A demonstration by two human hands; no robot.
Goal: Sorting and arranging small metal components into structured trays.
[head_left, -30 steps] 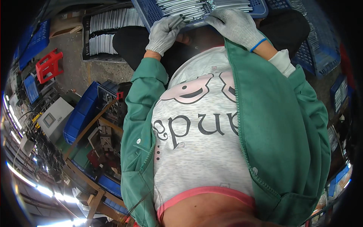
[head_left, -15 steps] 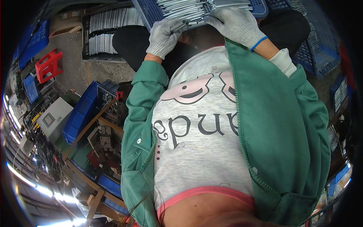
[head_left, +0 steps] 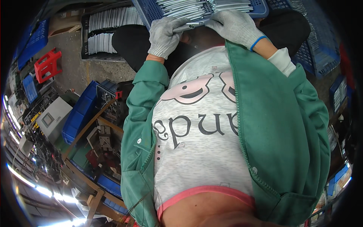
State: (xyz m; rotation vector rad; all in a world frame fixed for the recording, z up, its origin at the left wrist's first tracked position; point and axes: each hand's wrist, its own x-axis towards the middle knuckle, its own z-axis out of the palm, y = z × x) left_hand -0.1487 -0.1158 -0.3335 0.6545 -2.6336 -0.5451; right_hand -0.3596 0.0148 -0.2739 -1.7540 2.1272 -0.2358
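My gloved left hand (head_left: 163, 37) is closed around a thin silver metal tube (head_left: 185, 28), whose open end points right toward my other hand. My gloved right hand (head_left: 236, 29) has its fingers pinched together at the near edge of a blue perforated crate (head_left: 261, 14). Whatever lies between those fingertips is too small to make out. Rows of shiny, slightly curved metal tubes (head_left: 228, 5) lie in the crate, just beyond both hands. The crate sits at the top of the view, in front of my lap.
On the floor to the left, a dark crate (head_left: 84, 41) holds more rows of tubes. A red plastic stool (head_left: 48, 65) stands farther left. Another blue crate (head_left: 317, 60) with metal parts is at the right. A blue bin (head_left: 80, 113) and a wooden frame (head_left: 89, 130) stand at lower left.
The tube in my left hand has turned and shifted slightly right, so its open end shows more plainly. My right hand has barely moved, staying pinched by the crate edge.
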